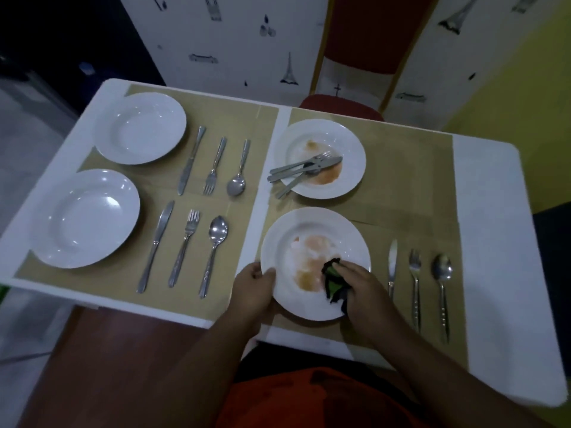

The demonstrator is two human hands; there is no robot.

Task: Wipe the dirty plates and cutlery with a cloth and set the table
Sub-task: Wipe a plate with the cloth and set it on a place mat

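A white plate [312, 230] smeared with orange-brown stains lies at the near right of the table. My left hand [255, 287] grips its left rim. My right hand [360, 285] presses a dark green cloth [332, 278] onto the plate's lower right part. To the right of this plate lie a knife [392, 264], a fork [415, 282] and a spoon [442, 282]. Behind it a second stained plate [346, 140] carries a knife, a fork and one more piece of cutlery [304, 168] piled across it.
On the left stand two clean white plates [140, 128] [88, 217], each with a knife, fork and spoon to its right. Tan mats [247, 118] cover the white table [494, 242]. A red chair [340, 108] stands behind the far edge.
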